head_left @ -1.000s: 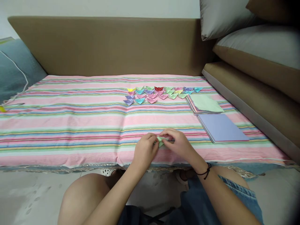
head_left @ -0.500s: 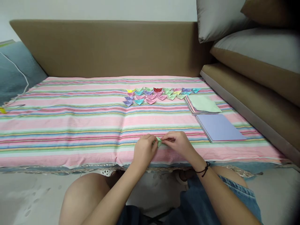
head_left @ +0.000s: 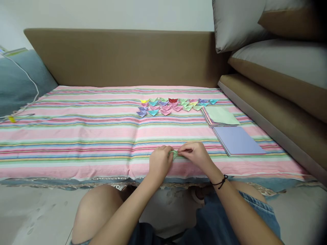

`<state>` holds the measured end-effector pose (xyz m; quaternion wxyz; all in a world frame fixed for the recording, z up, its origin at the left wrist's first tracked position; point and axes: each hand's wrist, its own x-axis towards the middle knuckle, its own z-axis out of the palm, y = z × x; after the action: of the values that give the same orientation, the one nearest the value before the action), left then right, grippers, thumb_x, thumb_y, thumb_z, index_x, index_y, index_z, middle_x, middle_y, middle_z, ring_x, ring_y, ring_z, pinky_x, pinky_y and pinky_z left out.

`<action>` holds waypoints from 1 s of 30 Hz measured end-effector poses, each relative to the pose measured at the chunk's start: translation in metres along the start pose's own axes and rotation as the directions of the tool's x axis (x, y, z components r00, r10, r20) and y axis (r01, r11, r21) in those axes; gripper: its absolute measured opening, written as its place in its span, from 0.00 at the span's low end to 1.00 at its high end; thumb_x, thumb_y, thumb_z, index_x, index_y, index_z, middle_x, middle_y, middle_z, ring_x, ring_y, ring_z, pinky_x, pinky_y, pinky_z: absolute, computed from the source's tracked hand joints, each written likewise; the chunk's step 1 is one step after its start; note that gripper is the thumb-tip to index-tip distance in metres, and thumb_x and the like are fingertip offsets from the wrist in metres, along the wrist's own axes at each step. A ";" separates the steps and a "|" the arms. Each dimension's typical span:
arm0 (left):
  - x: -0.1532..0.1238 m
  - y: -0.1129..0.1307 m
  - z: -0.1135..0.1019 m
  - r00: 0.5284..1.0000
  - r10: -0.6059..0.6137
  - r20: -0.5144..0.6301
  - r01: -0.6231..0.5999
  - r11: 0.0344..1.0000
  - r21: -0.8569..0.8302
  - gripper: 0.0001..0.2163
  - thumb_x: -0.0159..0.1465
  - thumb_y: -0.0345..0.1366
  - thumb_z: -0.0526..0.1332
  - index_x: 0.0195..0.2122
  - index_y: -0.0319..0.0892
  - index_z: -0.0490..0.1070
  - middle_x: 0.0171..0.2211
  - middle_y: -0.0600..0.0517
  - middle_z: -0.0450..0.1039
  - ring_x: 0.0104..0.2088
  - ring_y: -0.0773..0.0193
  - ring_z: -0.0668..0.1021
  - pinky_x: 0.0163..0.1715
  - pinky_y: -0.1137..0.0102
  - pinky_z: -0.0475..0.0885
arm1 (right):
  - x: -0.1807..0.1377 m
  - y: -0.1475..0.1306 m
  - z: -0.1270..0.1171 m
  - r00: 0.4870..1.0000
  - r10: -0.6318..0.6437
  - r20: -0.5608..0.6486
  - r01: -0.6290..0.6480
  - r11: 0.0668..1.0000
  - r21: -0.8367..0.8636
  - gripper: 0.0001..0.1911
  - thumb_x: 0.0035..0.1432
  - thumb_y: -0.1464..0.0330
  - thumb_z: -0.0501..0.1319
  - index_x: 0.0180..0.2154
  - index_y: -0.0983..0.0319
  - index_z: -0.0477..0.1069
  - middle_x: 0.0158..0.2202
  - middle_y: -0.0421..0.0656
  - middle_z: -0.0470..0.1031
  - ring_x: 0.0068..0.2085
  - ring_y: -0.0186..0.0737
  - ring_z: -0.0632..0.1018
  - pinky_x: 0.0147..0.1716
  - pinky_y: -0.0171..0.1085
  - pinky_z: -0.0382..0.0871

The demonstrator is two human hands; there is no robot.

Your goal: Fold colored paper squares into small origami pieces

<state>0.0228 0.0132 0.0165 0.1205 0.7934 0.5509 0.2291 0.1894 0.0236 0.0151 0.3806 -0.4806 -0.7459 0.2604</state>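
Observation:
A small folded piece of light green paper [head_left: 175, 154] is pinched between my two hands, just above the striped cloth [head_left: 102, 132]. My left hand [head_left: 160, 161] grips its left side, thumb and fingers together, hiding part of it. From the other side my right hand [head_left: 195, 154] pinches the paper's right edge with the fingertips; a dark cord bracelet is on that wrist. Beyond the hands, several small folded paper boats [head_left: 166, 111] in pink, purple, blue, green, yellow and red stand in rows.
To the right lie a stack of light green paper sheets [head_left: 222, 115] and a stack of purple-topped sheets [head_left: 238, 140]. Big grey and brown cushions [head_left: 276, 68] pile up along the right side. A white cable [head_left: 30, 80] runs down at the far left.
The view has shifted slightly. Both hands stay on the green paper, which now shows at a slightly different angle between the fingers.

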 end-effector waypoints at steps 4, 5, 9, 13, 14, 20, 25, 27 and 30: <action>0.001 0.002 -0.001 1.000 0.021 0.000 -0.021 1.000 -0.003 0.07 0.61 0.29 0.54 0.31 0.42 0.72 0.34 0.50 0.74 0.35 0.61 0.74 0.33 0.70 0.66 | 0.002 0.001 -0.002 1.000 0.000 0.002 0.000 1.000 -0.013 0.06 0.48 0.74 0.63 0.25 0.59 0.78 0.26 0.41 0.79 0.30 0.40 0.79 0.31 0.36 0.71; 0.002 0.002 -0.001 1.000 0.022 -0.004 -0.022 1.000 -0.010 0.07 0.60 0.29 0.54 0.30 0.42 0.72 0.34 0.50 0.74 0.35 0.61 0.74 0.33 0.70 0.66 | 0.002 0.002 -0.003 1.000 0.002 0.009 -0.002 1.000 -0.018 0.06 0.48 0.74 0.63 0.25 0.59 0.78 0.26 0.42 0.80 0.29 0.40 0.79 0.31 0.36 0.71; 0.002 0.002 0.001 0.999 0.027 -0.025 -0.028 0.999 -0.026 0.08 0.60 0.28 0.54 0.30 0.42 0.72 0.35 0.50 0.73 0.36 0.61 0.74 0.32 0.70 0.65 | 0.002 0.003 -0.003 0.999 -0.003 0.040 0.003 1.000 -0.009 0.07 0.48 0.75 0.63 0.25 0.60 0.78 0.26 0.42 0.80 0.29 0.40 0.79 0.31 0.35 0.71; 0.001 0.000 0.004 0.999 0.032 -0.044 -0.033 0.999 -0.038 0.08 0.61 0.29 0.53 0.31 0.41 0.72 0.35 0.50 0.73 0.36 0.62 0.73 0.33 0.70 0.65 | 0.003 0.003 -0.002 0.999 -0.017 0.027 0.017 1.000 -0.005 0.06 0.48 0.75 0.63 0.25 0.60 0.78 0.26 0.42 0.80 0.29 0.39 0.79 0.31 0.35 0.71; 0.001 -0.001 0.004 0.998 0.034 -0.048 -0.036 0.999 -0.040 0.08 0.61 0.29 0.53 0.31 0.41 0.72 0.35 0.50 0.73 0.36 0.62 0.73 0.33 0.70 0.65 | 0.003 0.003 -0.001 1.000 -0.020 0.023 0.020 1.000 -0.011 0.06 0.48 0.75 0.63 0.25 0.60 0.78 0.26 0.42 0.80 0.29 0.39 0.79 0.31 0.35 0.71; 0.000 -0.005 0.008 0.997 0.049 -0.057 -0.051 0.998 -0.031 0.03 0.59 0.31 0.57 0.31 0.41 0.71 0.34 0.50 0.73 0.37 0.61 0.72 0.36 0.69 0.65 | 0.002 0.002 -0.001 1.000 0.003 -0.005 -0.003 0.999 -0.035 0.06 0.49 0.74 0.63 0.25 0.60 0.78 0.26 0.42 0.80 0.28 0.40 0.79 0.30 0.35 0.71; -0.001 -0.007 0.012 0.996 0.067 -0.066 -0.069 0.997 -0.022 0.03 0.58 0.34 0.60 0.30 0.41 0.70 0.33 0.50 0.72 0.37 0.60 0.71 0.38 0.67 0.64 | 0.001 0.002 -0.001 1.000 0.003 -0.012 -0.004 0.999 -0.049 0.06 0.49 0.74 0.63 0.25 0.60 0.78 0.26 0.43 0.80 0.29 0.41 0.80 0.31 0.36 0.72; 0.000 -0.008 0.012 0.995 0.070 -0.066 -0.072 0.997 -0.024 0.04 0.58 0.35 0.60 0.31 0.41 0.70 0.33 0.50 0.72 0.37 0.59 0.71 0.38 0.67 0.64 | 0.001 0.003 -0.001 1.000 -0.010 -0.005 0.010 0.999 -0.048 0.06 0.49 0.74 0.63 0.26 0.60 0.78 0.27 0.43 0.80 0.30 0.41 0.80 0.32 0.37 0.72; 0.000 -0.008 0.013 0.996 0.067 -0.064 -0.069 0.997 -0.033 0.04 0.57 0.35 0.60 0.30 0.41 0.70 0.33 0.49 0.72 0.37 0.59 0.71 0.38 0.66 0.64 | 0.001 0.005 -0.001 0.999 -0.029 0.013 0.029 0.998 -0.052 0.06 0.49 0.74 0.63 0.27 0.60 0.78 0.28 0.44 0.80 0.30 0.41 0.80 0.33 0.37 0.72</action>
<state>0.0230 0.0165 0.0017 0.1092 0.8019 0.5230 0.2674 0.1925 0.0269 0.0125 0.3672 -0.4777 -0.7617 0.2383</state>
